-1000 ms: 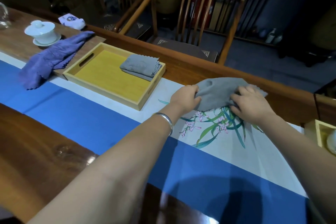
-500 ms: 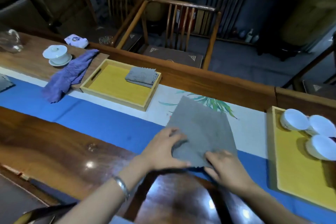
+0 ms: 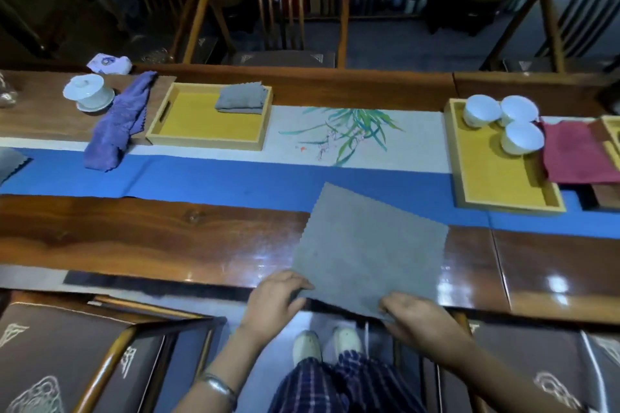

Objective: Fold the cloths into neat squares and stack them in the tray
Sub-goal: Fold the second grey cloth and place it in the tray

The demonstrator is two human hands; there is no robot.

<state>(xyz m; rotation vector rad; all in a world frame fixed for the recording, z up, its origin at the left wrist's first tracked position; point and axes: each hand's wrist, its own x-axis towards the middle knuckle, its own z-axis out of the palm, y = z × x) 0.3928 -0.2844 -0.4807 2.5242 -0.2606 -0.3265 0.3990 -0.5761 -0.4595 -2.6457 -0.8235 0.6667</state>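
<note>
Person, head-cam pov: both forearms bare, no sleeves in view; left hand (image 3: 275, 298) and right hand (image 3: 416, 315) bare, no gloves or rings visible; thin silver bangle (image 3: 218, 387) on left wrist; dark blue plaid trousers (image 3: 339, 382) w/ fine light and reddish lines; pale off-white shoes (image 3: 327, 344), rounded toes, both partly visible below the trousers.

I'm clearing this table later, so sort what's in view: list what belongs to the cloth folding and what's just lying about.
Job: flat grey cloth, held at its near edge by left hand and right hand; folded grey cloth in the left tray; purple cloth; red cloth.

Lying about: lidded cup; three bowls in the right tray; white packet; chairs.
</note>
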